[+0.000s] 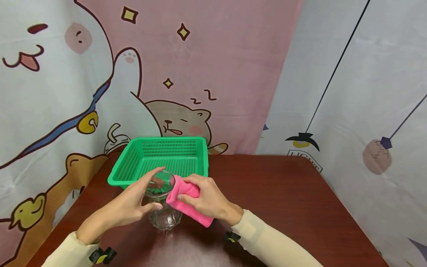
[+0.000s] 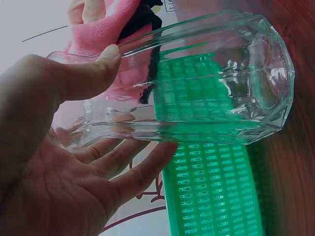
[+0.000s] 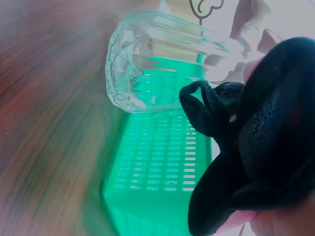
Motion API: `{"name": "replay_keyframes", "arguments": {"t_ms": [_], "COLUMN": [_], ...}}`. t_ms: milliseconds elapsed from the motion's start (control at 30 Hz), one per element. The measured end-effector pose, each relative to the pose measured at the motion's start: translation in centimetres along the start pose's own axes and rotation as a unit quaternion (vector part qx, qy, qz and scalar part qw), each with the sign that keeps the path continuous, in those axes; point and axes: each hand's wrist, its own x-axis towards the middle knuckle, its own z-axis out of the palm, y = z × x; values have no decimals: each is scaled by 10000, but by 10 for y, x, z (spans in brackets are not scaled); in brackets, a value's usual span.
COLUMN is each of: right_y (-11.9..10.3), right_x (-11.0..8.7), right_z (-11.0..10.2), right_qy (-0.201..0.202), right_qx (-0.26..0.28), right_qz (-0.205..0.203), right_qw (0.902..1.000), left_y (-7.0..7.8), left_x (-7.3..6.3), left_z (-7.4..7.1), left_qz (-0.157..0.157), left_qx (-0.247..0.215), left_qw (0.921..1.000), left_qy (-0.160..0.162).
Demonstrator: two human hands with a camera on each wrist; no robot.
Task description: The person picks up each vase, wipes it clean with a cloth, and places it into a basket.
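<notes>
A clear glass vase (image 1: 165,217) with a faceted base stands mouth up in front of me; whether its base touches the table I cannot tell. My left hand (image 1: 131,205) holds it near the top, thumb on one side and fingers round the other, as the left wrist view shows on the glass (image 2: 206,93). In my right hand (image 1: 211,198) is a folded pink cloth (image 1: 190,209), pressed against the vase's rim on the right. The cloth's black side (image 3: 266,142) fills much of the right wrist view and hides most of that hand.
Behind the vase sits a green plastic basket (image 1: 170,148) with slotted walls, on the back left of the brown wooden table (image 1: 267,193). A printed cartoon curtain (image 1: 233,74) hangs along the table's back and sides.
</notes>
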Motion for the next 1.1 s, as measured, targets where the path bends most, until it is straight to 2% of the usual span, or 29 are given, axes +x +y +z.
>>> {"name": "replay_keyframes", "arguments": {"t_ms": [267, 633, 1100], "right_y": [0, -1, 0], "right_x": [1, 1, 1], "right_z": [-2, 0, 5], "right_qy": [200, 98, 346], "right_qx": [88, 284, 134], "right_qz": [14, 324, -86], "right_qw": [9998, 9990, 9993], "left_y": [-1, -2, -2], "left_x": [0, -1, 0], "left_z": [1, 2, 1], "left_qz": [0, -34, 4], "left_qx": [-104, -201, -209], "left_qw": [9999, 9998, 9998], "left_qy": [15, 12, 0]}}
